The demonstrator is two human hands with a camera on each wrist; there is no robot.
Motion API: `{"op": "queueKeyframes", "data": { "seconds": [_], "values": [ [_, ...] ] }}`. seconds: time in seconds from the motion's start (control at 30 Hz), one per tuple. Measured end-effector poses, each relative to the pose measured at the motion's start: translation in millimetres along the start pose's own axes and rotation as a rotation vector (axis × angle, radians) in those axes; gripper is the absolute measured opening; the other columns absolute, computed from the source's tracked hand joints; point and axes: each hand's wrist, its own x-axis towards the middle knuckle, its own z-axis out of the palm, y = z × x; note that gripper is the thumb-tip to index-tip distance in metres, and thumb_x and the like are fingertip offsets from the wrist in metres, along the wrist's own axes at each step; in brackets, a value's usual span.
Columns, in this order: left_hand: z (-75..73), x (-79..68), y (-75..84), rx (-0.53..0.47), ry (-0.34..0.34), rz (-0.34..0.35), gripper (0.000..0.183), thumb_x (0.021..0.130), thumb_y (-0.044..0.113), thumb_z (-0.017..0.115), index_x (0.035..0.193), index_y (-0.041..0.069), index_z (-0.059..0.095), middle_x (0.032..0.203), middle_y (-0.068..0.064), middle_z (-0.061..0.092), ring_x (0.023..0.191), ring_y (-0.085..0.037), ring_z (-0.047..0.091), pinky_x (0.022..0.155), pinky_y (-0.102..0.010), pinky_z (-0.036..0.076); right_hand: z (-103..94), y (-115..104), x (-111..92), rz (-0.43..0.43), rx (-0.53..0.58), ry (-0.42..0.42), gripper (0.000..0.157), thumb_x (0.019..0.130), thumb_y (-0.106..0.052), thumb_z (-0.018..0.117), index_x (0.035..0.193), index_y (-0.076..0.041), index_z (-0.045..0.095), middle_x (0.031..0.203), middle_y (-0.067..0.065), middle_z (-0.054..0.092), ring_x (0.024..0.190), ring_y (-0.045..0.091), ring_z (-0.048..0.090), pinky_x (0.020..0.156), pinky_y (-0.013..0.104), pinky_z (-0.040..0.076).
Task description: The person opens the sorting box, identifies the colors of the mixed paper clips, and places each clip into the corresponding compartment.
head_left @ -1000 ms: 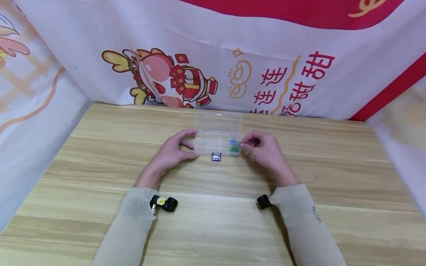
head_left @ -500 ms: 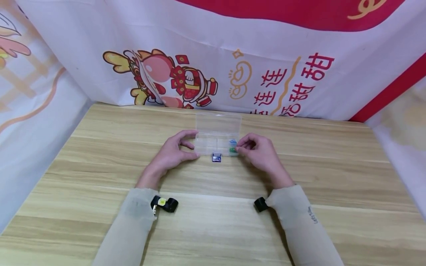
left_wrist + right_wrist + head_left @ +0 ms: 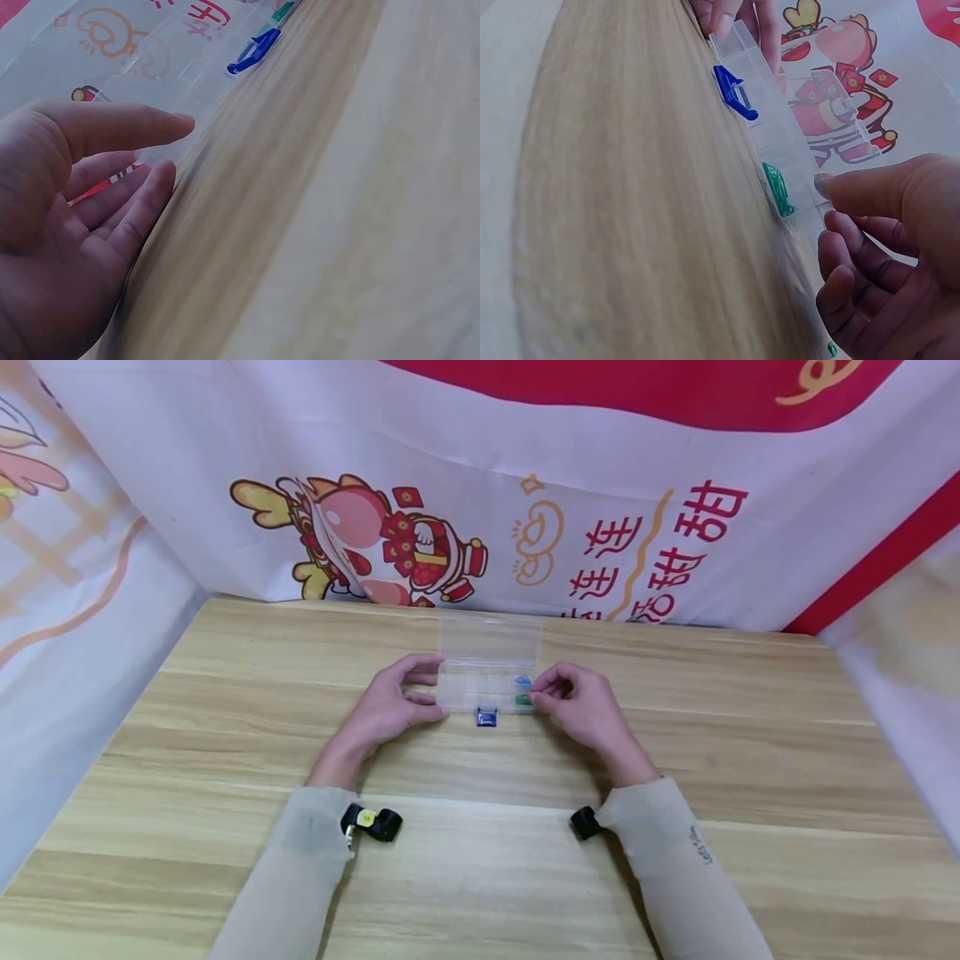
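A clear plastic compartment box point(image 3: 465, 686) lies on the table, its lid point(image 3: 490, 638) raised at the back. A blue latch point(image 3: 487, 717) sticks out from its front edge. Small green clips point(image 3: 778, 189), apparently paper clips, lie in the right front compartment. Light blue pieces point(image 3: 522, 681) lie behind them. My left hand point(image 3: 392, 700) holds the left end of the box, thumb at the front and fingers behind. My right hand point(image 3: 583, 701) has thumb and index fingertips together at the box's right end, seemingly pinching its wall; the fingers partly hide that end.
The box stands on a wood-grain table point(image 3: 480, 877), near its back edge. A white printed cloth point(image 3: 360, 410) hangs behind and at the sides. A small green piece point(image 3: 832, 349) shows below my right hand in the right wrist view.
My right hand has shifted slightly left and toward the front, its fingertips now closer to the green compartment. The left hand and the box stay in place.
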Motion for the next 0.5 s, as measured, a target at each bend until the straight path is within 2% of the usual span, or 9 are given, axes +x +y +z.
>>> {"op": "queueKeyframes", "data": {
  "seconds": [0.37, 0.5],
  "values": [
    [2.4, 0.3, -1.9, 0.042, 0.001, 0.004, 0.085, 0.085, 0.005, 0.090, 0.159, 0.023, 0.052, 0.143, -0.013, 0.060, 0.116, -0.031, 0.068, 0.098, -0.040, 0.060, 1.5, -0.4, -0.5, 0.010, -0.010, 0.009, 0.008, 0.099, -0.017, 0.078, 0.104, -0.012, 0.074, 0.103, 0.008, 0.071, 0.091, 0.024, 0.061, 0.075, 0.034, 0.052],
    [3.7, 0.5, -1.2, 0.053, 0.006, -0.002, 0.084, 0.085, 0.007, 0.090, 0.159, 0.024, 0.052, 0.143, -0.012, 0.061, 0.117, -0.030, 0.067, 0.097, -0.039, 0.060, -6.3, 3.5, -0.7, 0.006, 0.003, 0.026, 0.009, 0.100, -0.020, 0.076, 0.106, -0.013, 0.075, 0.103, 0.008, 0.071, 0.091, 0.023, 0.062, 0.074, 0.032, 0.054]
  ]
}}
